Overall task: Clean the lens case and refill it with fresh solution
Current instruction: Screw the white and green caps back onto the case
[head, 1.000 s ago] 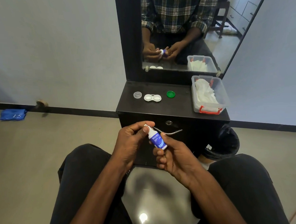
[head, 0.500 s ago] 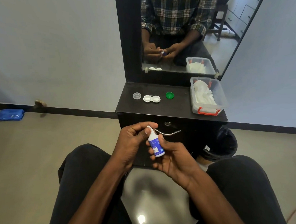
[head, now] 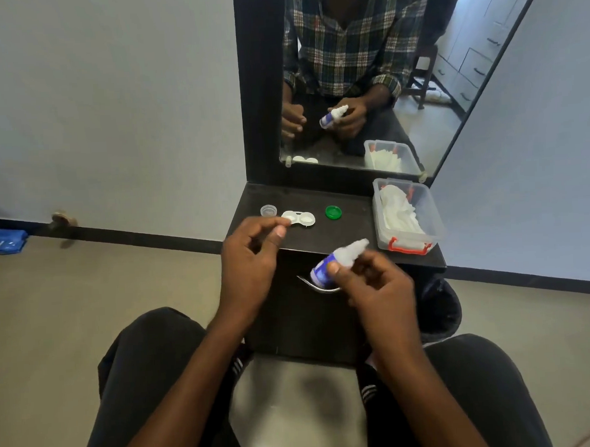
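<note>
Lens case (head: 298,218) open on cabinet top, left hand (head: 251,256) loosely curled over it; right hand (head: 375,284) pinching solution bottle (head: 336,264).

The person wore dark, near-black trousers (head: 151,377) that covered both thighs at the bottom of the head view. Both forearms were bare, with no watch, ring or band showing on the left hand (head: 251,259) or the right hand (head: 375,287). In the mirror (head: 364,72) the upper body showed a plaid shirt (head: 345,43) checked in dark green, white and grey with thin orange lines, buttoned down the front, collar open, sleeves rolled up with the cuffs turned back.
</note>
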